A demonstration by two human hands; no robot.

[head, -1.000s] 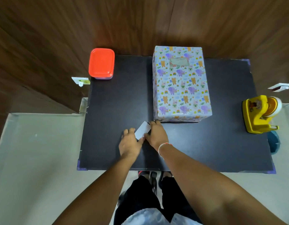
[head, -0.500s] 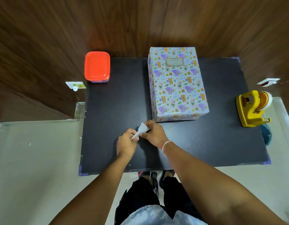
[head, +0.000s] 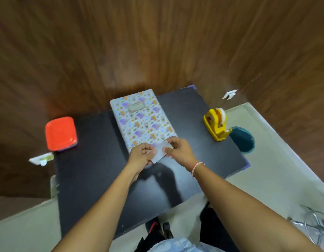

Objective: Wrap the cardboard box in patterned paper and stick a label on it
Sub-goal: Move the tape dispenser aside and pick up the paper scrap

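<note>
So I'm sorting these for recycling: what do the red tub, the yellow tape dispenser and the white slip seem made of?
Red tub: probably plastic, with a smooth, evenly coloured lid and rounded moulded corners.
Yellow tape dispenser: probably glossy moulded plastic, holding a tape roll.
White slip: thin paper or label backing, matte, pinched between left hand and right hand; blur leaves it uncertain.

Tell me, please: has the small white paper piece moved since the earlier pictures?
Yes. Both hands have lifted the white paper piece off the black mat, toward the wrapped box; it now overlaps the box's near edge.
</note>
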